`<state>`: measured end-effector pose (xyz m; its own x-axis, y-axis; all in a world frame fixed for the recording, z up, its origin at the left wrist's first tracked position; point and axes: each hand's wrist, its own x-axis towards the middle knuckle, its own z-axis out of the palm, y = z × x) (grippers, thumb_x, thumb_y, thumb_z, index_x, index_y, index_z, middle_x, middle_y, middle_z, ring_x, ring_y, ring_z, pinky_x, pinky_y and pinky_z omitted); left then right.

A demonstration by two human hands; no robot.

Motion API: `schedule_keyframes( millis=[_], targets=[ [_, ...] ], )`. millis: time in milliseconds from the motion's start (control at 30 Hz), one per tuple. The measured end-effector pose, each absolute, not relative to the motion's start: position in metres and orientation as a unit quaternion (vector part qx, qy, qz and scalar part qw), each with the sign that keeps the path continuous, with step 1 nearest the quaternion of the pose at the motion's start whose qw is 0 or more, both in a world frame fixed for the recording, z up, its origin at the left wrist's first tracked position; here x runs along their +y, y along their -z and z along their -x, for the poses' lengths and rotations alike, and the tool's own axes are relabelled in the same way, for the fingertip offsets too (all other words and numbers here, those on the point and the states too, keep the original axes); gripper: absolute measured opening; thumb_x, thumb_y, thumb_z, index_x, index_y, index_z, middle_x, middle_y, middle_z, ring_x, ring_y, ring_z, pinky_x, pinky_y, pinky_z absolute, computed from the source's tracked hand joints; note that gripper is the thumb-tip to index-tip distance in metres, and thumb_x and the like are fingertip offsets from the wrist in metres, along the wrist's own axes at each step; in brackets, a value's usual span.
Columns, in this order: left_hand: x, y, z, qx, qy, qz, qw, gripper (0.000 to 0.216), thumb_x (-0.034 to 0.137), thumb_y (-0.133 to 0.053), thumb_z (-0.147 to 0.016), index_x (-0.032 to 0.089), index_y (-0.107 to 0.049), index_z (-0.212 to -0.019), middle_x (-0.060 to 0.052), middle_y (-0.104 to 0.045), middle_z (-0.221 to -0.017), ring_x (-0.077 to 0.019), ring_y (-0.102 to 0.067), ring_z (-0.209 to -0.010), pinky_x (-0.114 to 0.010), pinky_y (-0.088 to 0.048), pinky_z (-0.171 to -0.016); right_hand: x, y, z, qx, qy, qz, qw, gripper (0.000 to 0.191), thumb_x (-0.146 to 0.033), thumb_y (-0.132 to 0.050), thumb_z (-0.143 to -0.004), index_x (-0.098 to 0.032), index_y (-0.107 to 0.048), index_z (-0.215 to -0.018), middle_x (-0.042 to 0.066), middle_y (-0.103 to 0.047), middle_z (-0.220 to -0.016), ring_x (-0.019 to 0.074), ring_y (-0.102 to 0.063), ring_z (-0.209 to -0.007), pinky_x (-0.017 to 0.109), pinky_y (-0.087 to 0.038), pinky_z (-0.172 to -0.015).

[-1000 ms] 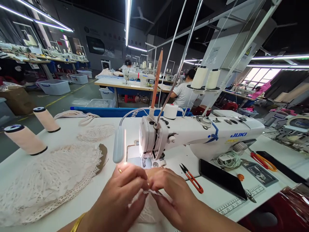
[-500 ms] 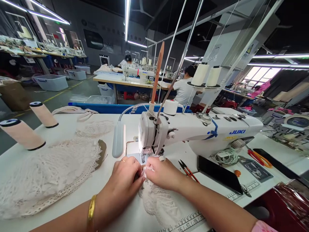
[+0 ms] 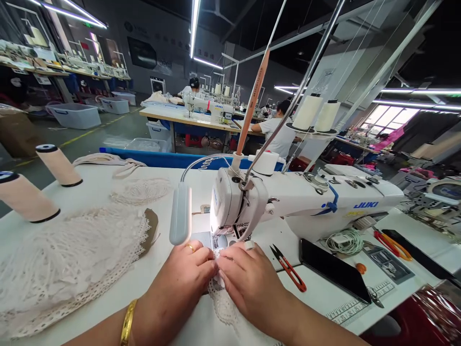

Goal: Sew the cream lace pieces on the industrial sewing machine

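Observation:
Both my hands are at the needle area of a white sewing machine (image 3: 309, 197), pinching a strip of pale lace fabric (image 3: 224, 302). My left hand (image 3: 189, 269) is closed on the lace's left side, its fingertips tucked against it. My right hand (image 3: 248, 274) grips the lace from the right, just in front of the presser foot, fingers bent. Between and below the hands the lace hangs down over the table toward me. The fingertips and the lace edge between them are partly hidden. A small lamp (image 3: 181, 211) lights the spot from the left.
Left of my hands lies a pile of lace pieces (image 3: 79, 259), with peach thread cones (image 3: 59, 166) behind. To the right are red-handled thread snips (image 3: 290, 271), a black phone (image 3: 333, 269), a coiled cable (image 3: 345, 241) and orange-handled scissors (image 3: 396, 245). A person (image 3: 277, 132) sits beyond the machine.
My right hand has turned and come back toward me, its knuckles now showing on top. The snips are uncovered. The lace shows less below the hands, and the view has shifted slightly.

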<state>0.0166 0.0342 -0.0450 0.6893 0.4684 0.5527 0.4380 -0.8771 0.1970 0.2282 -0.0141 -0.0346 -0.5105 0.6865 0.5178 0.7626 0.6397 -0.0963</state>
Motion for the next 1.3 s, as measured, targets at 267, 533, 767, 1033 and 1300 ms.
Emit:
schedule_keyframes(
  millis=[267, 533, 767, 1033, 1300],
  targets=[
    [0.031, 0.041, -0.014, 0.27, -0.299, -0.915, -0.017, 0.023, 0.013, -0.049, -0.106, 0.021, -0.07, -0.102, -0.002, -0.07, -0.085, -0.023, -0.056, -0.078, -0.038, -0.033, -0.071, 0.007, 0.05, -0.234, -0.872, 0.011, 0.431, 0.231, 0.021, -0.004, -0.052, -0.096, -0.021, -0.064, -0.101, 0.005, -0.073, -0.107, 0.0215, -0.06, -0.088, 0.036, -0.04, -0.079],
    [0.031, 0.042, -0.016, 0.285, -0.274, -0.918, -0.039, 0.021, 0.014, -0.049, -0.107, 0.021, -0.068, -0.101, -0.002, -0.071, -0.089, -0.024, -0.058, -0.08, -0.038, -0.032, -0.072, 0.01, 0.049, -0.237, -0.867, 0.012, 0.439, 0.236, 0.031, -0.001, -0.06, -0.09, -0.024, -0.068, -0.11, 0.0, -0.075, -0.118, 0.021, -0.062, -0.093, 0.036, -0.04, -0.086],
    [0.03, 0.041, -0.02, 0.307, -0.257, -0.914, -0.062, 0.02, 0.013, -0.051, -0.104, 0.02, -0.064, -0.09, -0.002, -0.07, -0.085, -0.0238, -0.056, -0.079, -0.039, -0.032, -0.074, 0.014, 0.051, -0.238, -0.856, 0.011, 0.45, 0.255, 0.03, -0.002, -0.06, -0.092, -0.024, -0.071, -0.109, 0.0, -0.076, -0.123, 0.0237, -0.062, -0.107, 0.036, -0.043, -0.093],
    [0.025, 0.045, -0.024, 0.31, -0.277, -0.906, -0.081, 0.02, 0.011, -0.051, -0.105, 0.021, -0.063, -0.091, -0.003, -0.07, -0.086, -0.0249, -0.053, -0.078, -0.04, -0.03, -0.077, 0.015, 0.05, -0.239, -0.845, 0.001, 0.478, 0.241, 0.03, -0.006, -0.059, -0.094, -0.025, -0.073, -0.112, 0.005, -0.075, -0.121, 0.0255, -0.063, -0.11, 0.036, -0.046, -0.091],
    [0.024, 0.041, -0.026, 0.315, -0.29, -0.901, -0.072, 0.023, 0.009, -0.053, -0.102, 0.02, -0.062, -0.084, -0.002, -0.067, -0.081, -0.0245, -0.05, -0.076, -0.039, -0.028, -0.075, 0.018, 0.049, -0.238, -0.847, 0.003, 0.469, 0.25, 0.029, -0.003, -0.057, -0.092, -0.023, -0.073, -0.107, 0.004, -0.077, -0.116, 0.0253, -0.063, -0.11, 0.037, -0.046, -0.094]
  ],
)
